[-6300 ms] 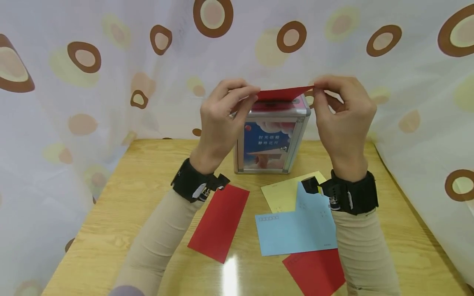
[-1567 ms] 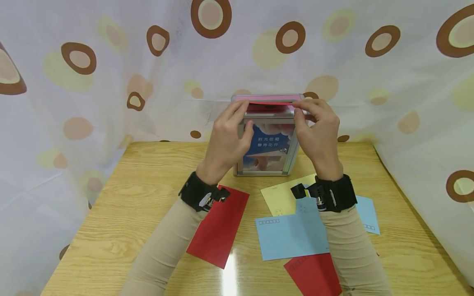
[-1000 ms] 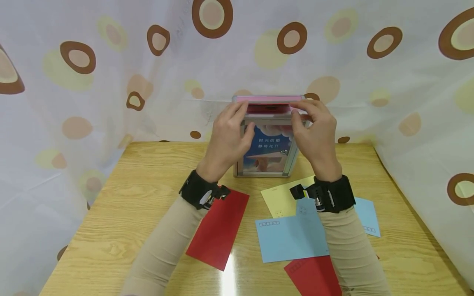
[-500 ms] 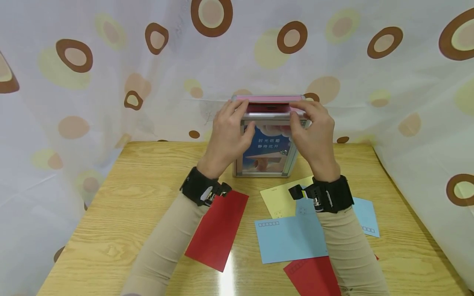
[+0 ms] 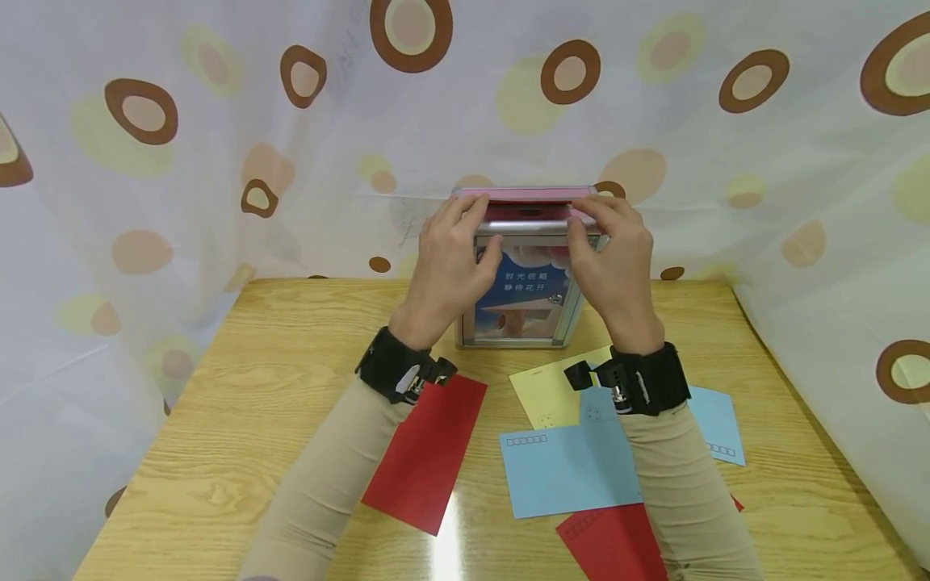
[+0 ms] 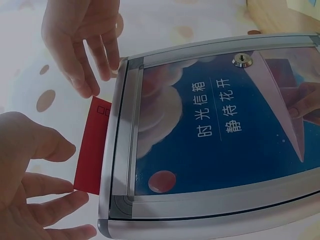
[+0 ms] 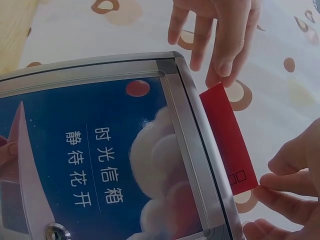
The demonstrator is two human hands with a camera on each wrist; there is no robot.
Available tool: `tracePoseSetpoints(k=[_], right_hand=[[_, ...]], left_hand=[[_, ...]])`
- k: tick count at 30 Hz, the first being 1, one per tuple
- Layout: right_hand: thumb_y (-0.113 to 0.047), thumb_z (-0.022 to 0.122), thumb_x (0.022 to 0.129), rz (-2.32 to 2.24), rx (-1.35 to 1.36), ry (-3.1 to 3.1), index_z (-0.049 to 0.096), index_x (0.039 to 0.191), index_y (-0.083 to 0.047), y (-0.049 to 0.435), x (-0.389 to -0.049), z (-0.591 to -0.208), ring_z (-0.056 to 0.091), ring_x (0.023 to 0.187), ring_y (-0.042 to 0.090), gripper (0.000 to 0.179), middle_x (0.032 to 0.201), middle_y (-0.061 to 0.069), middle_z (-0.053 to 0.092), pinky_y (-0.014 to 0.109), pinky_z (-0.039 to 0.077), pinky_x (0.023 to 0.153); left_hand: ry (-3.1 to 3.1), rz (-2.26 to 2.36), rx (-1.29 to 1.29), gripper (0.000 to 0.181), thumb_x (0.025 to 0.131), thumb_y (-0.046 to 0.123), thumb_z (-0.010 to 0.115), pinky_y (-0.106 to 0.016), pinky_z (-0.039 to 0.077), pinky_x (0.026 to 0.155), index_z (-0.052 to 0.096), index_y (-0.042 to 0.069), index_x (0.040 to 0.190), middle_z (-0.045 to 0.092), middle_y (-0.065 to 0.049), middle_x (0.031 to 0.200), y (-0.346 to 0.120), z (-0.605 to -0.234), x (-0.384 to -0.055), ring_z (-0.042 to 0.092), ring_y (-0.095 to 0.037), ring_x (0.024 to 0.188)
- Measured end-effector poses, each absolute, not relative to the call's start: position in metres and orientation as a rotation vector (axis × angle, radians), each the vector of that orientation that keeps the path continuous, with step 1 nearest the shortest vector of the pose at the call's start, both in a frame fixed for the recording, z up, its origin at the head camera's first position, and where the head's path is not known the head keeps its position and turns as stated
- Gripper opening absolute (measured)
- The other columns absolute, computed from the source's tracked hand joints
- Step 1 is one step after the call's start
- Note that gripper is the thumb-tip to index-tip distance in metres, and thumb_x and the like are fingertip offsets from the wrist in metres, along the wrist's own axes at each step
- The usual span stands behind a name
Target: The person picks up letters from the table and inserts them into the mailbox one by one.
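Note:
A red envelope (image 6: pixel 91 150) stands partly in the top slot of a metal-framed letter box (image 5: pixel 525 294), its upper strip still showing above the box. My left hand (image 5: pixel 449 262) is at the envelope's left corner, straight fingertips touching it and thumb held apart. At the opposite corner, the index fingertip of my right hand (image 7: pixel 297 182) touches the paper, with the thumb spread away. In the head view my right hand (image 5: pixel 616 262) sits over the box's right side. The envelope's lower part is hidden inside the box.
Another red envelope (image 5: pixel 429 456) lies on the wooden table (image 5: pixel 240 403) left of centre. Right of it, a yellow envelope (image 5: pixel 541 395), blue envelopes (image 5: pixel 567 476) and more red paper (image 5: pixel 617 541) overlap under my right arm. A patterned cloth (image 5: pixel 465 121) hangs behind the box.
Earlier both hands pinched the red envelope above the box. It has since gone down into the slot and my thumbs have come away. Over the last second the hands barely move.

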State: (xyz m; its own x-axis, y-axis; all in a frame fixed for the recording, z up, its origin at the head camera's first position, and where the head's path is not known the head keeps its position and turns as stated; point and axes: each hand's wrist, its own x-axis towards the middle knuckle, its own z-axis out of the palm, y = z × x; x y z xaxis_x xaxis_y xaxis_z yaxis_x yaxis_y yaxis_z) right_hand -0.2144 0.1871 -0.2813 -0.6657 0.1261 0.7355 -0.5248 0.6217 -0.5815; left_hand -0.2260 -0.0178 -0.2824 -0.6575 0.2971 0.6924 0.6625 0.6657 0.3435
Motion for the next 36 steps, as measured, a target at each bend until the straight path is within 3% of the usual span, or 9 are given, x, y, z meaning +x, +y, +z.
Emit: tracePoseSetpoints(k=[11,23,28,36], right_hand=[[-0.008,0.062,0.089,1.048,0.328,-2.046,0.072,0.109,0.001,0.183,-0.217,-0.283,0.057,0.105,0.026,0.024,0.111,0.016,0.067,0.044,0.049,0.081],[-0.006,0.061,0.089,1.073,0.339,-1.998,0.071,0.113,-0.003,0.183,-0.209,-0.286,0.057,0.108,0.027,0.026,0.114,0.015,0.068,0.048,0.048,0.085],[-0.007,0.062,0.089,1.095,0.361,-1.983,0.071,0.114,-0.005,0.181,-0.211,-0.287,0.058,0.104,0.029,0.027,0.114,0.015,0.069,0.05,0.048,0.084],[-0.007,0.061,0.089,1.105,0.353,-1.991,0.071,0.115,-0.005,0.18,-0.209,-0.29,0.056,0.111,0.025,0.028,0.114,0.013,0.069,0.048,0.05,0.082]], left_hand=[[-2.284,-0.779,-0.7,0.048,0.095,0.02,0.06,-0.058,0.036,0.107,0.051,-0.002,0.137,0.056,-0.018,0.135,-0.019,-0.28,-0.222,0.047,-0.029,0.128],[-2.249,-0.797,-0.733,0.048,0.093,0.016,0.061,-0.045,0.037,0.109,0.052,-0.005,0.135,0.056,-0.02,0.135,-0.017,-0.287,-0.225,0.046,-0.027,0.129],[-2.221,-0.788,-0.723,0.047,0.092,0.014,0.061,-0.044,0.041,0.106,0.053,-0.006,0.134,0.057,-0.021,0.133,-0.02,-0.287,-0.224,0.049,-0.028,0.126],[-2.201,-0.792,-0.728,0.045,0.09,0.01,0.061,-0.044,0.045,0.102,0.054,-0.006,0.132,0.059,-0.021,0.13,-0.02,-0.29,-0.223,0.052,-0.028,0.121]])
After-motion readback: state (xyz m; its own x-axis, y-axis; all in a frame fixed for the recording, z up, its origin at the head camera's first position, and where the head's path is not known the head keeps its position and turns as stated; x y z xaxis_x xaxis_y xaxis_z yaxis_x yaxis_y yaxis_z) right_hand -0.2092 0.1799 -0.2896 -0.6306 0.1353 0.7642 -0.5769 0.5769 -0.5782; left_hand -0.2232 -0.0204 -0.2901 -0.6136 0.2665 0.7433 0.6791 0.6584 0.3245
